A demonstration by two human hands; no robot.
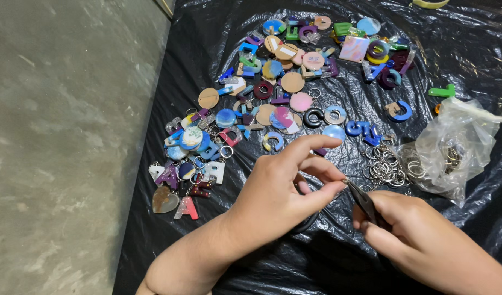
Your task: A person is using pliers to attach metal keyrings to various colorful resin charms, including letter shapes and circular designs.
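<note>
Head view is looking down at two hands working close together. Left fingers [322, 166] are pinching narrow around something tiny, likely a small ring, but it is too small to tell for sure. Right fingers [371, 229] are wrapping tight around small dark pliers [363, 199], and the tip of the pliers is touching the spot where the left fingers are pinching.

To do this bit well, I think the left hand [278, 191] should be keeping very still while the pliers are squeezing gently, so the tiny piece is not slipping or flying away.

That left hand is coming in from the near left, wrist bending a little, with the pointer finger sticking up and the thumb pressing under it. Over on the near right, the right hand [415, 235] is lying low, its knuckles facing up.

Both hands are hovering over a shiny black plastic sheet [207, 235]. Just beyond them, a pile of metal rings [385, 166] is lying on the sheet. Right of that, a clear plastic bag [453, 147] is holding more metal bits. Farther away, lots of colourful letter and round charms [283, 82] are spreading across the sheet. A brown heart charm [164, 200] is sitting at the near left of the pile. A grey concrete floor [59, 136] is showing on the left.
</note>
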